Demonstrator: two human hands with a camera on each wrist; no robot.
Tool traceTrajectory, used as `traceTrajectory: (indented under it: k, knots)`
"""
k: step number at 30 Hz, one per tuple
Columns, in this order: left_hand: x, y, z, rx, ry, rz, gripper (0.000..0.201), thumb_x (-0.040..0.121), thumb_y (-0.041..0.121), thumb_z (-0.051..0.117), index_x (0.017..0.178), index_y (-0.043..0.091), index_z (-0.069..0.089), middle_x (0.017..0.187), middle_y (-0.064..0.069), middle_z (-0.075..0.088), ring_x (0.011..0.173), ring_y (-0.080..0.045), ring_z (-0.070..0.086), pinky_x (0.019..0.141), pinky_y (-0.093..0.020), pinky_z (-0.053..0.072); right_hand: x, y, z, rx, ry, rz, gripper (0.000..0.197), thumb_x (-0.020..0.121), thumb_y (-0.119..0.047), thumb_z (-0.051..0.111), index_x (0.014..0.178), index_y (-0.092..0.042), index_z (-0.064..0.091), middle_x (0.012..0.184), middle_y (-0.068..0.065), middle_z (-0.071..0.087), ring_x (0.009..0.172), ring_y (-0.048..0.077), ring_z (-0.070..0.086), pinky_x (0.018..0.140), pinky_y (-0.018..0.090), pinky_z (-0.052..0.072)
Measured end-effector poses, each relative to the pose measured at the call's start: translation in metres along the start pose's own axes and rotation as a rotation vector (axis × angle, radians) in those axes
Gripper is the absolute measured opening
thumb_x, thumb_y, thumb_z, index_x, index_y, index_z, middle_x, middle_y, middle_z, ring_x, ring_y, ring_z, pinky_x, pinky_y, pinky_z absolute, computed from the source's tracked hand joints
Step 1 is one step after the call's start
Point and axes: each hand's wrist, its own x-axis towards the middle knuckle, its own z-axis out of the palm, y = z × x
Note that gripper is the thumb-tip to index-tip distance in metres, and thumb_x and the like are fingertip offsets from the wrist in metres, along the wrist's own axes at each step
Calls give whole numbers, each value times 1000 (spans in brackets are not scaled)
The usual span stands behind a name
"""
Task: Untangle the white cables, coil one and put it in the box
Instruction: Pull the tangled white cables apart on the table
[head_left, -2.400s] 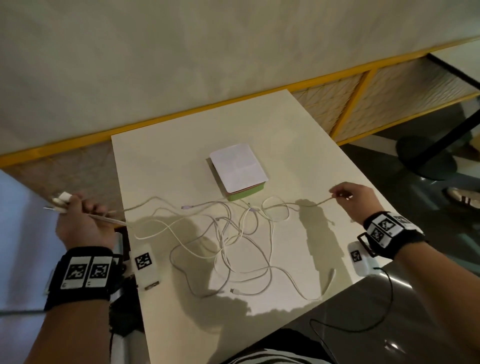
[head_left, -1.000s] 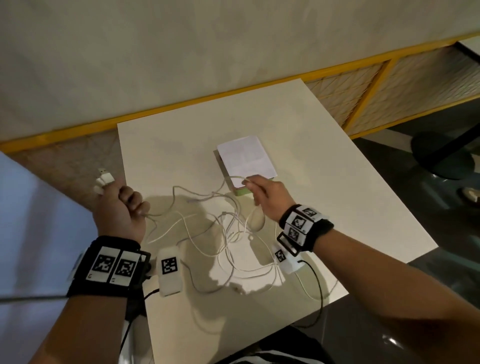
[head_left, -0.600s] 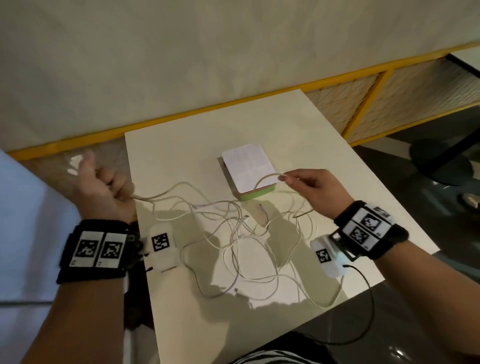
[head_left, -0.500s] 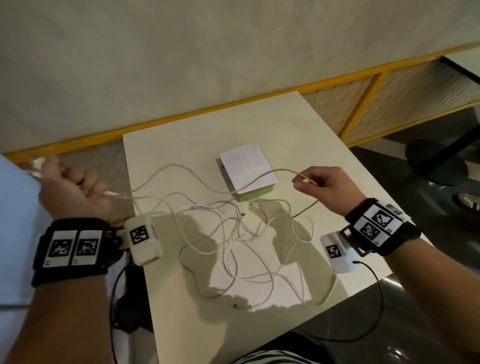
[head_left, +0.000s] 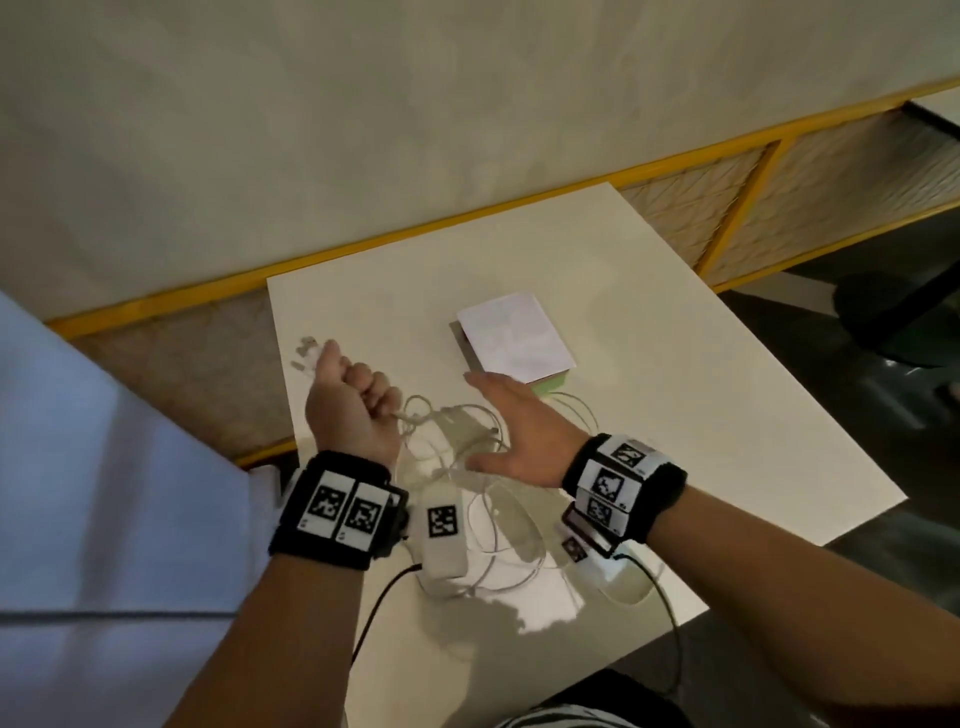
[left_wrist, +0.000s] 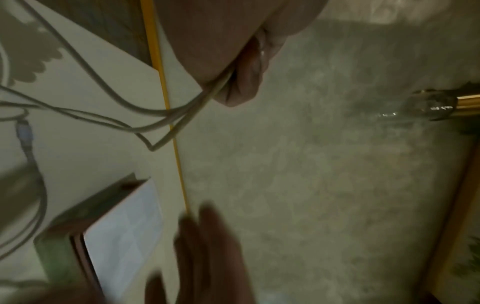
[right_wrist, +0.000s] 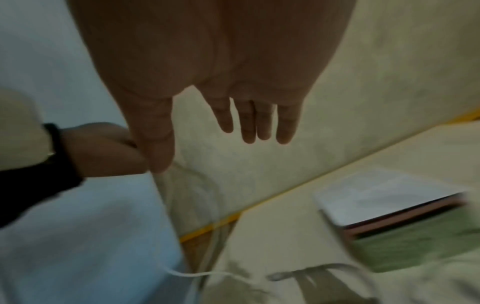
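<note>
A tangle of white cables (head_left: 457, 457) lies on the white table (head_left: 701, 415) between my hands. My left hand (head_left: 353, 400) is a fist gripping several cable strands (left_wrist: 182, 111); plug ends (head_left: 306, 351) stick out past its thumb side. My right hand (head_left: 511, 431) hovers above the tangle with straight spread fingers (right_wrist: 249, 123) and holds nothing; its thumb lies close to the left fist. The box (head_left: 517, 340), green-sided with a white lid, stands closed just beyond my right hand, also in the wrist views as box (left_wrist: 114, 230) and box (right_wrist: 405, 214).
The table's left edge (head_left: 283, 395) is right beside my left fist. A yellow-framed partition (head_left: 727, 228) and a pale wall run behind the table. A dark stool base (head_left: 893, 322) stands on the floor at right.
My right hand has let go of the cable it pulled out rightwards and has come back in, open, over the tangle. My left fist has moved right, over the table's edge.
</note>
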Motion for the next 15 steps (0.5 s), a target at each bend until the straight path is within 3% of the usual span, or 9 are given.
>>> traceTrajectory:
  k: [2, 3, 5, 7, 8, 11, 13, 15]
  knots:
    - [-7, -6, 9, -24, -62, -15, 42, 98, 30, 40, 58, 24, 28, 44, 8, 19, 38, -9, 17, 35, -20, 18, 19, -27, 15, 57, 13, -70, 82, 76, -30, 73, 143, -16, 27, 147, 9, 35, 133, 22, 33, 109, 26, 26]
    - [-11, -6, 14, -39, -79, -24, 42, 98, 30, 41, 58, 23, 28, 44, 8, 19, 37, -9, 17, 34, -20, 18, 27, -37, 21, 108, 59, -115, 65, 77, -25, 72, 134, -12, 41, 133, 12, 49, 122, 24, 45, 103, 29, 35]
    - [-13, 5, 16, -56, -102, -6, 42, 98, 30, 40, 59, 22, 28, 43, 8, 20, 35, -7, 17, 32, -19, 18, 36, -45, 26, 206, 158, -98, 9, 84, -20, 64, 91, -16, 61, 89, 9, 63, 84, 19, 58, 75, 28, 45]
    - [-10, 26, 12, -85, -93, 42, 42, 98, 31, 38, 59, 22, 27, 42, 8, 20, 34, -7, 16, 31, -19, 17, 40, -37, 27, 267, 142, -23, 30, 89, -30, 57, 62, -24, 47, 62, -2, 57, 55, 6, 52, 53, 19, 39]
    - [-7, 41, 7, -112, -70, 72, 42, 98, 31, 37, 58, 22, 27, 42, 8, 20, 34, -7, 15, 32, -19, 16, 38, -30, 25, 298, 111, 32, 36, 90, -34, 55, 59, -23, 43, 60, -2, 56, 51, 5, 53, 49, 16, 38]
    - [7, 81, -14, -181, -4, 189, 39, 96, 31, 38, 59, 22, 29, 44, 7, 22, 37, -7, 16, 34, -18, 15, 28, 2, 17, 302, 93, 113, 38, 92, -36, 52, 60, -17, 48, 61, 2, 60, 50, 6, 56, 55, 22, 42]
    - [17, 97, -31, -218, 79, 249, 37, 95, 26, 39, 59, 22, 30, 47, 7, 21, 39, -9, 16, 34, -19, 17, 22, 17, 12, 349, 74, 158, 39, 93, -37, 50, 71, -5, 55, 54, 1, 56, 49, 10, 53, 61, 30, 44]
    - [30, 95, -50, -224, 165, 257, 36, 94, 24, 40, 59, 22, 30, 48, 7, 22, 40, -9, 18, 36, -20, 19, 16, 23, 9, 330, 66, 174, 42, 94, -39, 47, 87, 1, 59, 57, 4, 54, 50, 12, 49, 62, 29, 40]
